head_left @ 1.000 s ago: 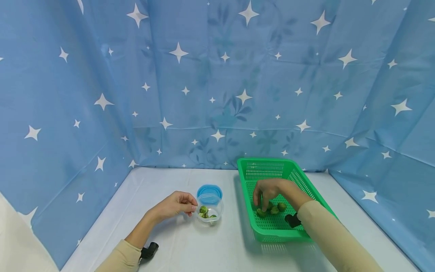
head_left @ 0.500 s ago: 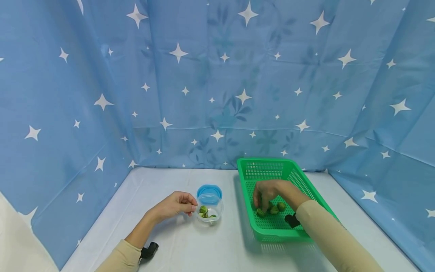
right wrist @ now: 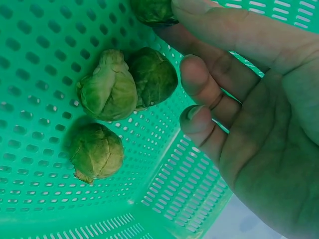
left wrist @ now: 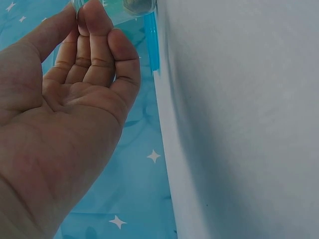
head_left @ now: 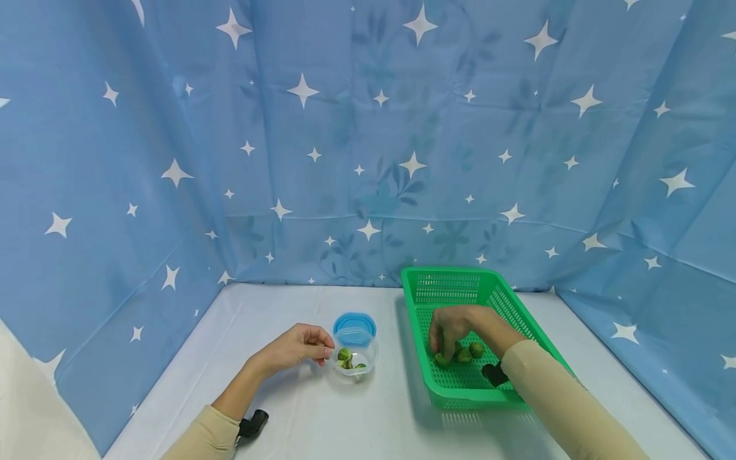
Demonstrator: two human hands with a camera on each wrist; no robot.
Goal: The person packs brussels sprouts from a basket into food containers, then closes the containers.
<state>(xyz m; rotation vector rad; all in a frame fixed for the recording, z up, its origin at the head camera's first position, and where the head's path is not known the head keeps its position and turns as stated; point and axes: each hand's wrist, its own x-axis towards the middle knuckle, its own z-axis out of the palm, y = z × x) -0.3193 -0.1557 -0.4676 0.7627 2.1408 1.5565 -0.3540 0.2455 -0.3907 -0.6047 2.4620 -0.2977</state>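
With thumb and fingertips, my left hand (head_left: 299,348) pinches the near-left rim of a small clear plastic container (head_left: 372,359) on the table. Several Brussels sprouts (head_left: 344,355) lie inside it. Over on the right, my right hand (head_left: 457,324) reaches down into a green plastic basket (head_left: 432,387). Its thumb and index finger pinch a Brussels sprout (right wrist: 152,11) at the top of the right wrist view, while its other fingers curl loosely. Three more sprouts sit on the basket floor beside that hand: a pale one (right wrist: 107,92), a darker one (right wrist: 154,77) and a round one (right wrist: 97,152).
A blue lid (head_left: 345,319) is just behind the clear container. The white table (head_left: 322,425) ends at a blue star-patterned curtain (head_left: 345,128) at the back and sides. The basket's tall walls surround the right hand.
Very little differs. The right hand's fingers shift slightly around the sprout in the basket; the left hand stays at the container's rim.
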